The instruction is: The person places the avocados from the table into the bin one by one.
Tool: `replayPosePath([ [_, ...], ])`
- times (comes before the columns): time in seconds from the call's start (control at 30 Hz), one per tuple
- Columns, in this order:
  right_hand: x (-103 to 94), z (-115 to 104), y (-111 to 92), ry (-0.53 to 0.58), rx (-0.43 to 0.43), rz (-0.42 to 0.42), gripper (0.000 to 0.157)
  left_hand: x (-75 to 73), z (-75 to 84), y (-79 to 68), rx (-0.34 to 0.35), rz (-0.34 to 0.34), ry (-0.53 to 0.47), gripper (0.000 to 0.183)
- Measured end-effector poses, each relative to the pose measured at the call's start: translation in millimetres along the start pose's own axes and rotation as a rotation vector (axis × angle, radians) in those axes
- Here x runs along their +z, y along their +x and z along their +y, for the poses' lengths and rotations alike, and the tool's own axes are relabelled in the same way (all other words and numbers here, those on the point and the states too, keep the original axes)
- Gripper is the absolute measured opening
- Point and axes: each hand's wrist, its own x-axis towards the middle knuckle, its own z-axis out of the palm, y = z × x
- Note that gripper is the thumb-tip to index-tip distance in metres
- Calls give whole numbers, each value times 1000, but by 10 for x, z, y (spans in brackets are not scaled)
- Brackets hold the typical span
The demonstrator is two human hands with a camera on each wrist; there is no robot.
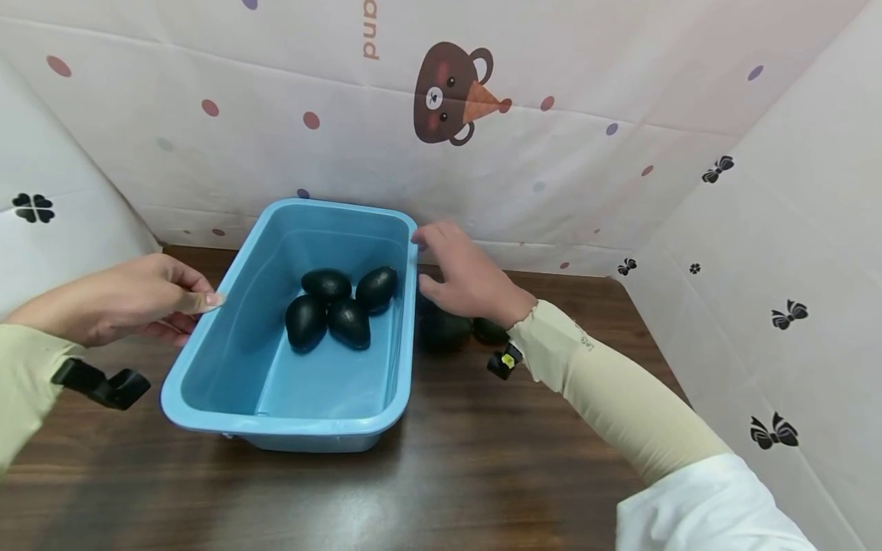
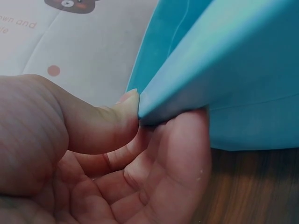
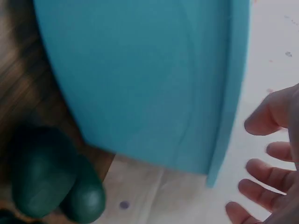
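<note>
A light blue plastic tub (image 1: pixel 282 423) stands on the table with several dark, glossy avocados (image 1: pixel 306 323) grouped inside it. My left hand (image 1: pixel 141 295) pinches the tub's left rim between thumb and fingers; the left wrist view shows the thumb (image 2: pixel 110 123) against the rim's edge and fingers under the lip. Beside the far end of the right rim is my right hand (image 1: pixel 468 275), fingers spread and loosely bent, with nothing between them. In the right wrist view a gap separates those fingertips from the rim. More avocados (image 3: pixel 44 172) lie outside the tub, below the right hand and partly hidden by it.
The dark wooden table (image 1: pixel 510 459) extends in front and to the right of the tub. A printed sheet (image 1: pixel 579 176) with a bear figure rises close behind, and white sheets (image 1: pixel 758 268) stand at both sides.
</note>
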Motion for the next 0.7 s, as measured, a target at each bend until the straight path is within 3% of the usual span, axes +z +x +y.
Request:
replayPosePath([
  [0.27, 381, 377, -207, -82, 99, -141, 51, 7, 13, -6, -9, -6, 2, 39],
  [0.53, 856, 533, -412, -221, 101, -214, 58, -3, -8, 9, -18, -19, -2, 38],
  [0.7, 1035, 593, -481, -262, 88, -245, 65, 0, -1, 15, -19, -17, -5, 39],
])
